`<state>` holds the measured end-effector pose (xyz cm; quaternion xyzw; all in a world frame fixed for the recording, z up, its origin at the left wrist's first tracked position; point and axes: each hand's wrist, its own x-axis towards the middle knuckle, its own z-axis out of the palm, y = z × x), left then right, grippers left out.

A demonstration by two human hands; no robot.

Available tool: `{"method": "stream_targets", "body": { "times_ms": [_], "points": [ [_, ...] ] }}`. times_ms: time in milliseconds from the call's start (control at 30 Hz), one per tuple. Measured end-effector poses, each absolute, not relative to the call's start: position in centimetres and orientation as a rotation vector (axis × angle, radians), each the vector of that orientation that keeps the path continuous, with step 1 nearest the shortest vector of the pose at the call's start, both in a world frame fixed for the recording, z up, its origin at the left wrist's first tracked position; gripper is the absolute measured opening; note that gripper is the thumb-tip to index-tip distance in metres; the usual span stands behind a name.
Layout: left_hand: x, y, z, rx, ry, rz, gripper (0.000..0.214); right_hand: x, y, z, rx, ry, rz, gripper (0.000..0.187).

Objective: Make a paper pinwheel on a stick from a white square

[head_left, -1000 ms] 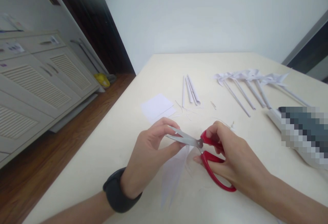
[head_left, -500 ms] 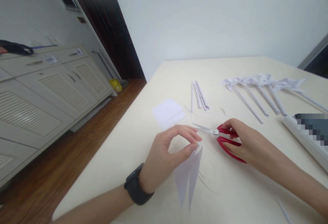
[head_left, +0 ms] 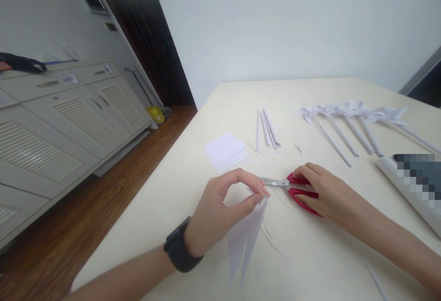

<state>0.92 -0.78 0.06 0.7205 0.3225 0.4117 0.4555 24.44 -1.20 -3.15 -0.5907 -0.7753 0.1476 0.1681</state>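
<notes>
My left hand [head_left: 225,204], with a black band on its wrist, pinches the top corner of a folded white paper [head_left: 243,236] between thumb and fingers. The paper hangs in two long points toward me. My right hand [head_left: 324,190] lies over the red handles of a pair of scissors [head_left: 291,187] that rest on the cream table [head_left: 172,190], blades closed and pointing left toward my left fingers. Thin curled paper trimmings [head_left: 275,227] lie on the table just below the scissors.
A white paper square [head_left: 225,150] lies beyond my left hand. Three rolled paper sticks [head_left: 267,128] lie behind it, and several finished paper pinwheels [head_left: 347,117] lie at the far right. A blurred box [head_left: 413,177] sits at the right edge. Cabinets stand at left across a wooden floor.
The scissors have come away from the paper and down onto the table with their blades closed. My left hand has kept its pinch on the folded paper.
</notes>
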Motion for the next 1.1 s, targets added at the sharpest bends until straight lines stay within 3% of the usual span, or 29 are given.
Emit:
{"method": "stream_targets", "body": {
  "times_ms": [500,633,733,900,1100],
  "points": [
    [0.3,-0.3,0.1,1.791,0.773,1.001,0.008,25.2,-1.3,-1.7,-1.61,-2.29,0.451,0.021],
    [0.1,-0.3,0.1,1.762,0.762,1.028,0.007,25.0,-2.0,0.1,-1.662,-2.108,0.273,0.029],
    [0.1,-0.3,0.2,1.735,0.754,1.009,0.006,24.5,-2.8,1.5,-1.656,-1.918,0.062,0.013],
    [0.2,-0.5,0.4,1.727,0.812,0.944,0.004,22.9,-3.5,1.2,-1.623,-2.19,0.533,0.01],
    [0.3,-0.2,0.1,1.834,1.074,0.81,0.006,21.7,-4.1,0.9,-1.477,-2.057,0.543,0.013]
  ]
}}
